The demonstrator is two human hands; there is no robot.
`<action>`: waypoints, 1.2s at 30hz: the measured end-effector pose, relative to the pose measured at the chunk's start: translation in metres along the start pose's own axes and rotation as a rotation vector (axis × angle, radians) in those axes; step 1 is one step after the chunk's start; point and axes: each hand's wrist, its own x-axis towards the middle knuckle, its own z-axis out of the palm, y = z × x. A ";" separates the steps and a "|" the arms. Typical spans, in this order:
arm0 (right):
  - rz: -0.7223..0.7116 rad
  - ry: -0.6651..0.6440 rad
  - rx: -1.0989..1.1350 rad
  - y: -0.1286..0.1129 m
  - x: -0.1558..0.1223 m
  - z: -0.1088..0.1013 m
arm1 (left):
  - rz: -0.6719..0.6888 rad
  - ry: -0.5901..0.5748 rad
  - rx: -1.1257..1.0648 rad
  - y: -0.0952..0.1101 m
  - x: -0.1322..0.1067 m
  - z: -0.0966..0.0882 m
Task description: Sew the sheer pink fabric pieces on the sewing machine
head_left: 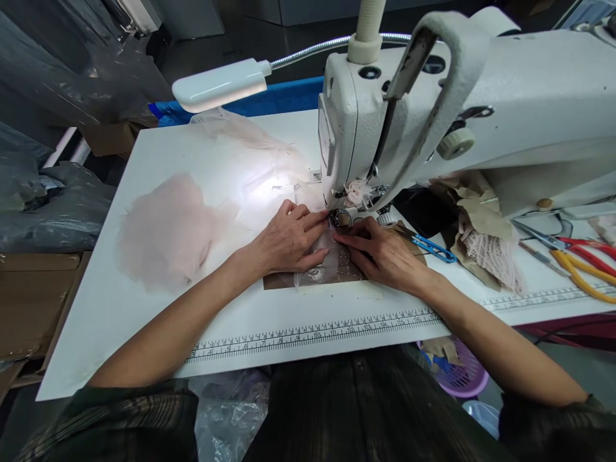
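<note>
A white sewing machine (353, 122) stands over the table, its presser foot area crowded close by my fingers. My left hand (293, 237) lies flat with fingers stretched on a strip of sheer pale fabric (315, 276), just left of the needle area. On the right, my right hand (380, 253) presses the fabric's edge with its index finger extended and the fingers apart. Beneath the fabric is a brown plate (279, 281). A small pink gathered piece (357, 192) hangs at the machine head. What lies directly under the foot is hidden.
Pink tulle (168, 231) is heaped on the left of the white table (120, 327). Blue thread snips (436, 249), scissors with yellow handles (582, 276) and crumpled brown paper (486, 218) lie right. A lamp (221, 83) hangs above; a ruler strip (308, 337) runs along the front.
</note>
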 end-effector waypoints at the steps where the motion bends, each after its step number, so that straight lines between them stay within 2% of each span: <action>1: -0.025 0.004 0.006 0.000 -0.001 0.000 | -0.006 0.000 0.004 0.001 0.000 0.000; 7: -0.116 -0.004 0.009 0.000 -0.004 -0.002 | -0.001 -0.004 0.003 0.002 0.000 0.000; 14: 0.011 -0.068 -0.117 0.000 0.004 -0.002 | -0.001 -0.032 -0.067 -0.005 -0.002 -0.006; 17: 0.019 -0.081 -0.138 -0.001 0.004 -0.003 | 0.003 0.042 -0.116 -0.009 -0.004 -0.018; 21: 0.031 -0.105 -0.124 0.001 0.005 -0.005 | 0.165 0.111 -0.283 -0.002 -0.011 -0.026; 24: 0.040 -0.130 -0.116 0.003 0.009 -0.008 | 0.242 0.112 -0.387 0.008 -0.019 -0.017; 29: 0.062 -0.168 -0.099 0.006 0.017 -0.010 | 0.148 0.200 -0.378 0.017 -0.026 0.003; 36: 0.053 -0.127 -0.105 0.009 0.013 -0.006 | 0.126 0.331 -0.327 0.020 -0.025 0.003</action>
